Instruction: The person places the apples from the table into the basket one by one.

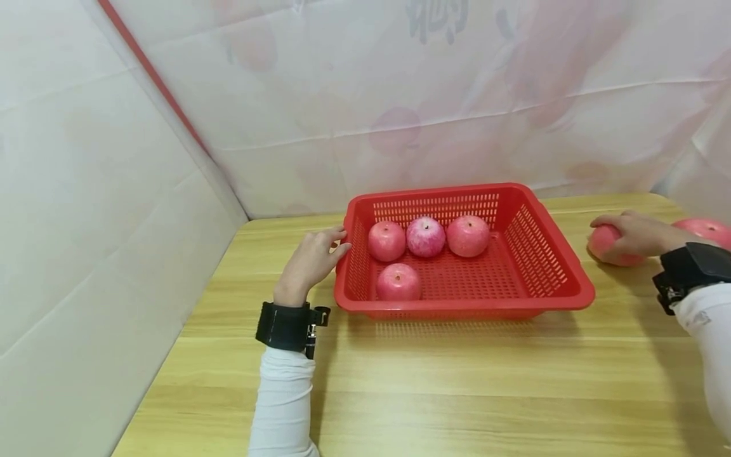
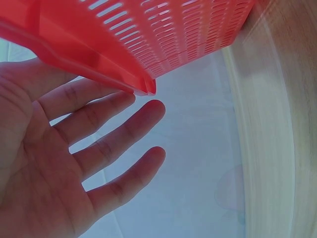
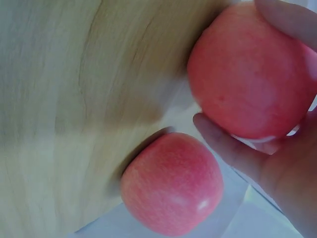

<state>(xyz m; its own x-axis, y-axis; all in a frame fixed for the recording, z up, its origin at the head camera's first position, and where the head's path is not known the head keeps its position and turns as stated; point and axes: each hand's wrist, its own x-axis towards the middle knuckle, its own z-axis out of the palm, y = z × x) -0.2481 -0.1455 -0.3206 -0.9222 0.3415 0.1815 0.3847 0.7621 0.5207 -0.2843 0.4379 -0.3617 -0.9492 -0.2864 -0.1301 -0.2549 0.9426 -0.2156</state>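
Observation:
At the left end of a red plastic basket [image 1: 548, 304], my left hand [image 1: 311, 260] rests its thumb and nearest fingertips on the rim. In the left wrist view its other fingers [image 2: 129, 131] stretch out straight and spread beside the basket wall [image 2: 168, 34]. My right hand [image 1: 636, 231] grips a pink-red apple [image 3: 247, 74] just right of the basket, thumb and fingers around its sides, low over the wooden table. Another apple [image 3: 173, 183] sits beside it, partly behind the right wrist in the head view. Inside the basket, toward its left, are several apples [image 1: 468, 236], one paler and streaked [image 1: 425, 237].
The wooden table [image 1: 434, 393] extends in front of the basket. Pale cloth walls [image 1: 320, 95] stand behind it and along the left side, with a red strip [image 1: 154, 73] near their corner.

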